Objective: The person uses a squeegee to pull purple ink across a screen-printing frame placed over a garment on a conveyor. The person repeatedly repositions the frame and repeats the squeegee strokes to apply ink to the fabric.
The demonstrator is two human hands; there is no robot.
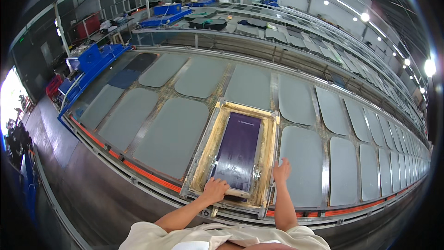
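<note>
A screen-printing frame (269, 157) lies on the long table, its inner border smeared yellowish. Dark purple mesh (237, 150) fills its middle, glossy toward the near end. My left hand (216, 190) is closed around the left part of a squeegee (238, 193), which lies crosswise at the near end of the mesh. Just past the frame's right side is my right hand (281, 171), fingers partly spread and nothing in them. Whether it touches the frame's edge, I cannot tell.
Grey rounded panels (303, 166) lie in two rows along the table. An orange strip (152, 174) and a metal rail run along its near edge. At the left end stands a blue machine carriage (88, 71). More tables with panels (296, 39) stretch behind.
</note>
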